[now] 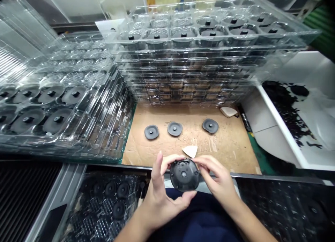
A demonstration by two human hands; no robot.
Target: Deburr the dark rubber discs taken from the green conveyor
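A round black plastic disc (184, 174) is held up just in front of the bench edge, its ribbed underside facing me. My left hand (160, 196) cups it from the left and below, fingers curled round its rim. My right hand (218, 181) pinches its right edge with thumb and fingertips. Three more grey discs (151, 132) (175, 128) (210, 125) lie in a row on the brown cardboard sheet (230, 144) beyond my hands. A small pale wedge (190, 151) lies on the cardboard just past the held disc.
A tall stack of clear blister trays (199, 60) with discs in the top one stands at the back. More clear trays (52, 105) holding discs lie at left. A white bin (295, 105) with black scraps is at right. Trays of black parts (110, 200) sit below the bench edge.
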